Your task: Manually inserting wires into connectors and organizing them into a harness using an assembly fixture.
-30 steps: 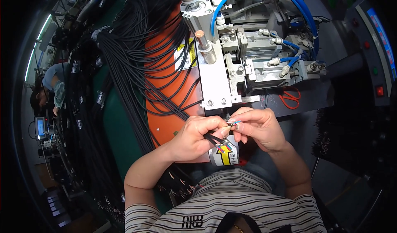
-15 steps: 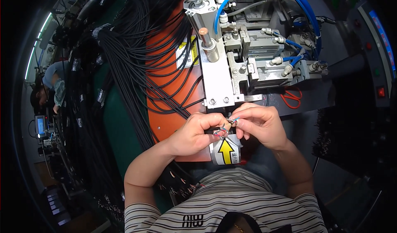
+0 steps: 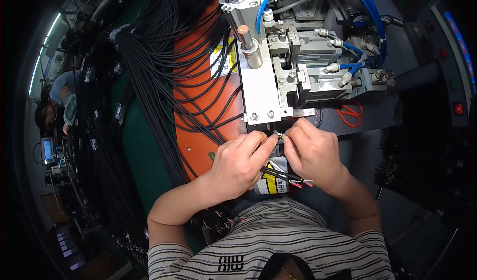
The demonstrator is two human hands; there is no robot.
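My left hand (image 3: 239, 162) is closed, and black cables (image 3: 276, 173) stick out from under its palm, their stripped ends showing pink, white and green wires. Its thumb and forefinger reach to a tiny metallic connector-like piece (image 3: 280, 136), too small to make out fully. From the other side my right hand (image 3: 314, 148) pinches at that same piece, fingertips nearly meeting the left ones. Both hands are just in front of the press's white metal plate (image 3: 262, 99). My fingers partly hide the piece and the cables' path.
A thick bundle of black cables (image 3: 144, 76) spreads over an orange board (image 3: 198, 148) on the left. Pneumatic cylinders (image 3: 318, 56) with blue hoses (image 3: 380, 27) stand at the back right. Red-handled scissors (image 3: 351, 115) lie right of the plate. Another person (image 3: 62, 94) works far left.
My left hand has turned over, so the cable ends now point right and toward me below it. Both hands' fingertips have moved slightly away from me, closer to the press.
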